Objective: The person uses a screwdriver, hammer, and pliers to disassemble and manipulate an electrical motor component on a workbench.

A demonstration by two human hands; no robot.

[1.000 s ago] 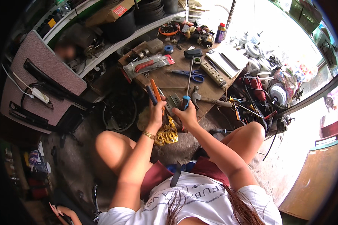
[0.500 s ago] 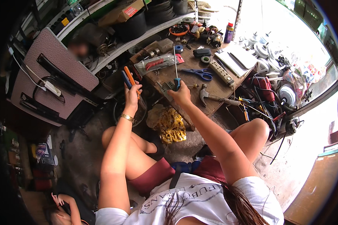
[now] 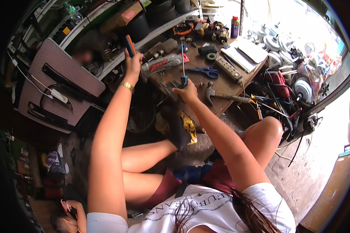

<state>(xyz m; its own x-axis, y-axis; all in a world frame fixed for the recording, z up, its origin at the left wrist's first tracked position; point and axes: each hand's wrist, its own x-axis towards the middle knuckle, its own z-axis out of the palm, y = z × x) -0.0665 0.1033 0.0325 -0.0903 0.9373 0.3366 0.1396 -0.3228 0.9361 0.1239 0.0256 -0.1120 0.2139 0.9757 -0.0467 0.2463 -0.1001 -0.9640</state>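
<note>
My left hand (image 3: pixel 133 66), a gold watch at its wrist, is raised left of the wooden table. It is closed around a slim orange-and-blue tool (image 3: pixel 130 46) whose working end I cannot make out. Over the table's near edge, my right hand (image 3: pixel 187 91) grips the blue handle of a screwdriver (image 3: pixel 183 62), its long thin shaft pointing away from me. Beside that hand lie a grey metal piece (image 3: pixel 170 90) and a claw hammer (image 3: pixel 228 97). Blue-handled scissors (image 3: pixel 208 71) and a red tool in clear packaging (image 3: pixel 161 65) rest farther back.
A power strip (image 3: pixel 228 69), tape roll (image 3: pixel 211 56), white notebook (image 3: pixel 243 56) and spray can (image 3: pixel 235 27) occupy the wooden table (image 3: pixel 221 106). Tools and a red drill (image 3: pixel 277 82) crowd its right side. A yellow plastic bag (image 3: pixel 188 126) lies underneath. Another person (image 3: pixel 72 213) is at lower left.
My left hand has moved up and slightly left with the orange-and-blue tool. My left leg has shifted, its foot now partly covering the yellow bag. The right hand still holds the screwdriver.
</note>
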